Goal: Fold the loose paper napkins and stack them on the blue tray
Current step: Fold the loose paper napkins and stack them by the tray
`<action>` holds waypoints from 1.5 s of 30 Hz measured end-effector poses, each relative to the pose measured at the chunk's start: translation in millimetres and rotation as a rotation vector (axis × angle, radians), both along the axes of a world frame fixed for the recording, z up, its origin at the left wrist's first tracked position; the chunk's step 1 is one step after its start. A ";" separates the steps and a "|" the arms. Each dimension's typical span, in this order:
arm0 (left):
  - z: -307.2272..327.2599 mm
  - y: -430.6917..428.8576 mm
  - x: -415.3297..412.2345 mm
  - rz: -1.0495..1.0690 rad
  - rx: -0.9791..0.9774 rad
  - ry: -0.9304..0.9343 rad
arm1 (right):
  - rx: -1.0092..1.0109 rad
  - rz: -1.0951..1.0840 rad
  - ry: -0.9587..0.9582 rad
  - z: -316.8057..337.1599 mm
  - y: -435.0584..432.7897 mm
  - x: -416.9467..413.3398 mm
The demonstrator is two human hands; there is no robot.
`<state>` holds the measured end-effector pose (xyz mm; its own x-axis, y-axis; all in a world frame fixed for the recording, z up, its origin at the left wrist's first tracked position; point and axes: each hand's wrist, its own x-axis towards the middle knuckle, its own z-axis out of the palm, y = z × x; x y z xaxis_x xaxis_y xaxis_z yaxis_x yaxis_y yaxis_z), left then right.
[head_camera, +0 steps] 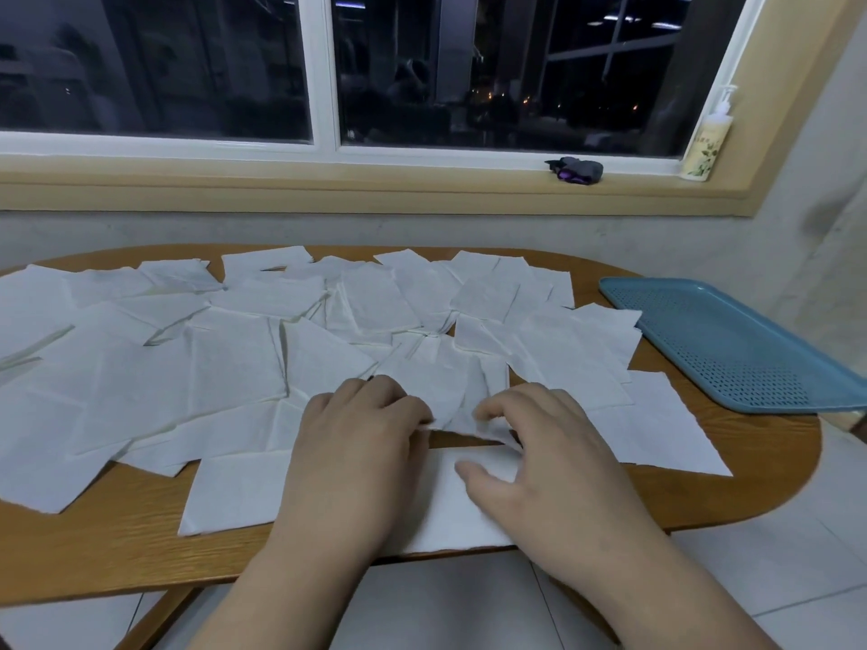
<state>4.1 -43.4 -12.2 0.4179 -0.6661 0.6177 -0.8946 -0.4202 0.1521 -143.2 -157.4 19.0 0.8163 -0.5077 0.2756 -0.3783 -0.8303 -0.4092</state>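
Observation:
Several loose white paper napkins lie spread and overlapping across the wooden table. One napkin lies in the middle near the front, its near edge lifted. My left hand pinches that edge on the left and my right hand pinches it on the right. A flat napkin lies under both hands at the table's front edge. The blue perforated tray sits at the right end of the table with nothing on it.
The table stands against a wall under a window sill. On the sill are a dark cloth bundle and a pump bottle. The tray's near corner juts past the table's right edge. White tiled floor lies below.

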 end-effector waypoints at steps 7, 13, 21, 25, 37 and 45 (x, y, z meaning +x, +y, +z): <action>19.7 17.6 -13.7 -0.231 0.045 -0.124 | -0.015 -0.042 -0.193 -22.9 -3.4 -19.6; 18.3 40.6 -11.1 -0.319 0.079 -0.186 | -0.057 0.115 -0.450 -26.9 -2.7 -38.1; -8.6 71.0 -8.3 -0.354 0.173 -0.111 | -0.008 0.335 -0.106 -25.4 4.1 -52.9; -12.9 77.7 -4.5 -0.333 0.167 -0.070 | -0.020 0.265 0.119 -31.9 -11.1 -58.0; -12.5 81.1 -3.6 -0.276 0.131 -0.085 | -0.084 0.400 -0.298 -36.1 1.1 -44.9; -6.0 89.1 -17.1 -0.252 0.179 0.040 | -0.123 0.503 -0.303 -28.6 14.1 -47.6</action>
<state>-13.1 45.7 -18.2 0.2476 -0.8483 0.4680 -0.9688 -0.2093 0.1331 -190.8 -143.3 -9.6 0.8239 -0.0294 0.5660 0.1918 -0.9253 -0.3272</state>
